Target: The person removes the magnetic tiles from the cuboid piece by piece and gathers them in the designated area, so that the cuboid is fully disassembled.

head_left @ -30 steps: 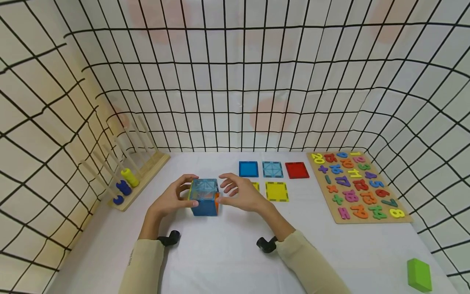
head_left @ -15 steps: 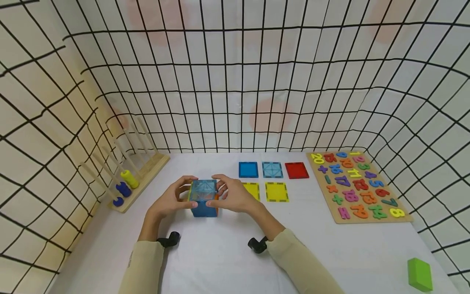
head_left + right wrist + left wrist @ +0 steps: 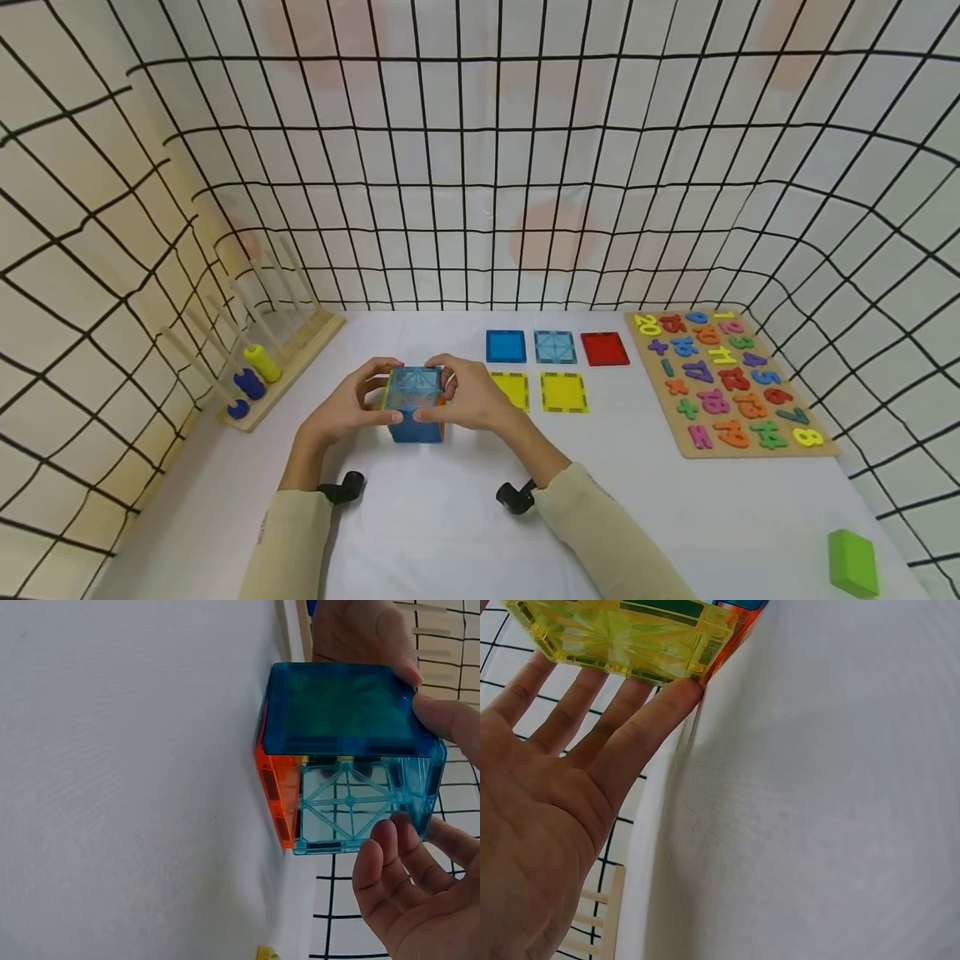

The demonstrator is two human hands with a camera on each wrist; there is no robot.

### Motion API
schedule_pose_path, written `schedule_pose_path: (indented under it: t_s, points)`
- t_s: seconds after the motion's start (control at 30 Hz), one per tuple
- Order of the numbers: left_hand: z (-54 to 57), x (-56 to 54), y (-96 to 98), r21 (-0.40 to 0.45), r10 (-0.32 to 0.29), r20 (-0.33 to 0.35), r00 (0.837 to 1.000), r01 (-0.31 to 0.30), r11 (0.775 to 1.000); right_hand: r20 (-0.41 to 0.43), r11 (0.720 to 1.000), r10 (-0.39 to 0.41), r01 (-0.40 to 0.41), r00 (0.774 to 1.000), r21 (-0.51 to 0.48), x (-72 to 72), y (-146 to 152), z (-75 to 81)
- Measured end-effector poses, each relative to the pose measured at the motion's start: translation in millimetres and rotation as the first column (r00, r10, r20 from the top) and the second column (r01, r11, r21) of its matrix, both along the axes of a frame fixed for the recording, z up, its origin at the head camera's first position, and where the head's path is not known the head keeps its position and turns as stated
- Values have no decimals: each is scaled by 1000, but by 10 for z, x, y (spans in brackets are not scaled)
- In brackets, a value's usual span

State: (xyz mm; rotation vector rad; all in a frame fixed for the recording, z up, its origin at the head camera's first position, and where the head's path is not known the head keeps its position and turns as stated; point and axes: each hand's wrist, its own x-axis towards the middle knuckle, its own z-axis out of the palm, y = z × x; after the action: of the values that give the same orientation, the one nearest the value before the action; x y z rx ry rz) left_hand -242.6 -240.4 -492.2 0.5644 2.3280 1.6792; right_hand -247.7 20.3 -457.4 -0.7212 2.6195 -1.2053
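I see the cube standing on the table left of the number board, gripped at its left side between thumb and fingers of the left hand, and at its right likewise by the right hand.

One tile cube; five loose tiles; one number board, three o'clock from cube; one peg rack; one block.
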Motion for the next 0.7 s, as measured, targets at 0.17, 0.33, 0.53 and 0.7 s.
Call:
schedule_pose_path:
  t_s: [0.17,0.33,0.53,0.7]
  points:
    - [-3,15,-22,-12,-2,0,1000,2,1000,14,999,-23,24,1000,-43,23,-24,-10]
    - [-15,25,-20,5,-3,6,1000,3,1000,23,995,-38,40,999,-91,33,-18,-46]
    - [-28,8,-10,15,-6,5,1000,6,1000,-4,988,-74,73,997,-133,33,-12,-109]
    - [-17,-9,0,7,5,16,1000,-5,1000,-13,980,-98,94,995,-176,32,-4,-138]
